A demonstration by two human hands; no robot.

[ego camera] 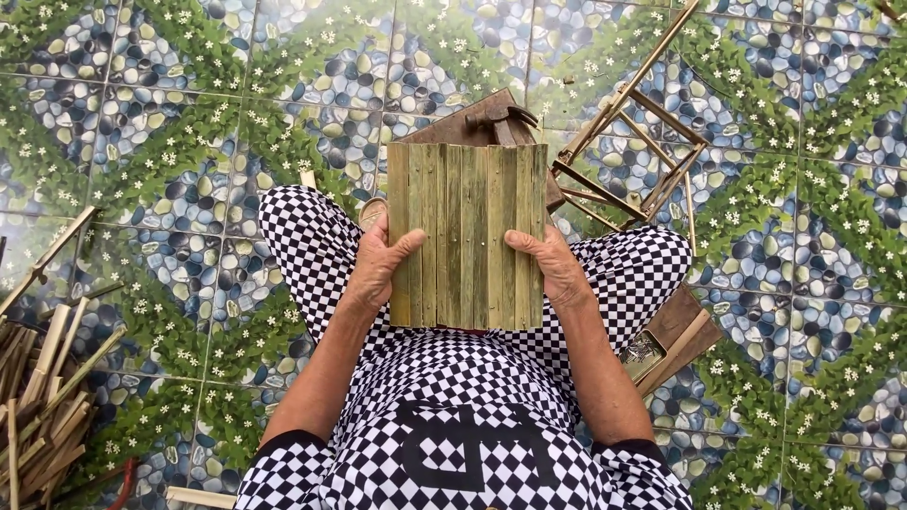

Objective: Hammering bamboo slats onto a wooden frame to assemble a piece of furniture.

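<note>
Tiled floor printed with pebbles and leafy vines. A panel of green bamboo slats is held upright over the checkered lap, the left hand and right hand clamped on its side edges, fingers behind, thumbs in front. Beyond it lie a hammer on a wooden block; far right, a bamboo frame; near left, loose bamboo strips.

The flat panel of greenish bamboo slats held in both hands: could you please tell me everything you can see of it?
The flat panel of greenish bamboo slats is roughly rectangular, made of narrow vertical strips set side by side, pale green with yellowish streaks. It is held up over the lap, face toward the camera. The left hand clasps its left edge and the right hand its right edge, thumbs on the front. Small nail-like dots mark some slats.
</note>
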